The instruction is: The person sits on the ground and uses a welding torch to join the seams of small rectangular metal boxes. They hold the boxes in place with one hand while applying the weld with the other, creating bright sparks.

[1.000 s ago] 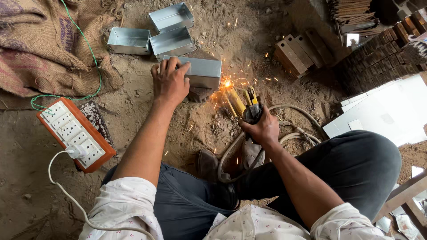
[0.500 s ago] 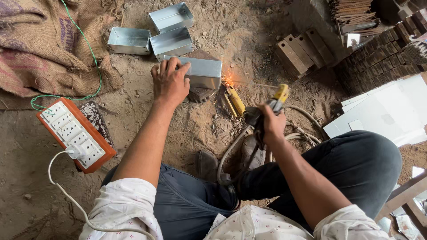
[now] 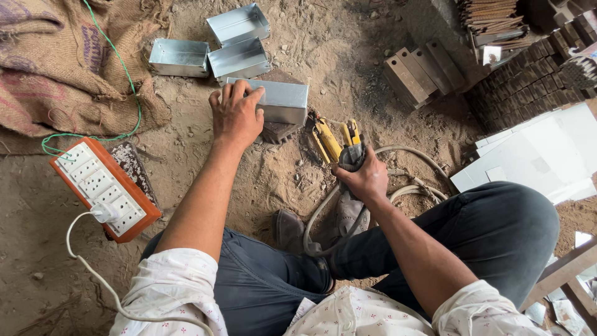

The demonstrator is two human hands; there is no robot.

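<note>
A shiny sheet-metal box (image 3: 281, 101) lies on a dark block on the dirt floor. My left hand (image 3: 236, 116) rests flat on its left end and holds it down. My right hand (image 3: 364, 176) grips a yellow-handled welding electrode holder (image 3: 350, 144) just right of the box, its tip close to the box's right end. A thick pale cable (image 3: 404, 180) loops from the holder back past my knee. No sparks show now.
Three finished metal boxes (image 3: 214, 46) sit behind the held one. A burlap sack (image 3: 56, 68) lies at left, an orange-and-white power strip (image 3: 102, 186) near my left knee. Metal blocks (image 3: 420, 71) and white sheets (image 3: 541, 155) lie at right.
Sparks flew at the box's right end a second ago and have stopped. My right hand lifted the holder away to the right, then brought it back near the box. My left hand stayed put.
</note>
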